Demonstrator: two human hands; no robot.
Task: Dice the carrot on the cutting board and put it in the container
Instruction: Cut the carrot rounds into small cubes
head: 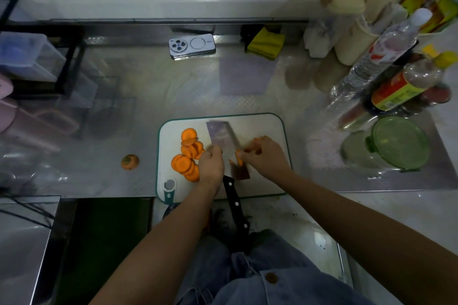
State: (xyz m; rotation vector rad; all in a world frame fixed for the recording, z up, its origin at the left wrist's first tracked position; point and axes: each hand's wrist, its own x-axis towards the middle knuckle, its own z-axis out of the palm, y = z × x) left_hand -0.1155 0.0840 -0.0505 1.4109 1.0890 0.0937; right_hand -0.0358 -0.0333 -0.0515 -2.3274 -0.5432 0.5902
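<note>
The fingers [249, 152] of the right hand [265, 157] are curled and pinch a small orange carrot piece [238, 158] low over the board. The hand is blurred, so the exact hold is unclear. The fingers [209, 155] of the left hand [212, 166] curl downward at the edge of a pile of flat orange carrot rounds [188, 156]; whether they grip anything cannot be told.

Between the two hands a wide steel cleaver [220, 135] with a black riveted handle lies flat, its handle pointing back toward the person. Neither hand holds it.

Hands, rounds and blade are all over a white plastic cutting board [272, 126] with a teal rim. It sits at the near edge of a shiny steel counter [148, 96]. A cut-off carrot top [130, 162] lies on the counter to the left of the board. A round green glass container [399, 143] stands well apart on the right, and nothing orange shows inside it.

The task looks less than halfway done. The carrot is sliced into rounds, but no small cubes are visible. The rounds still need cutting into strips and then dice, and all of it has yet to go into the container.
</note>
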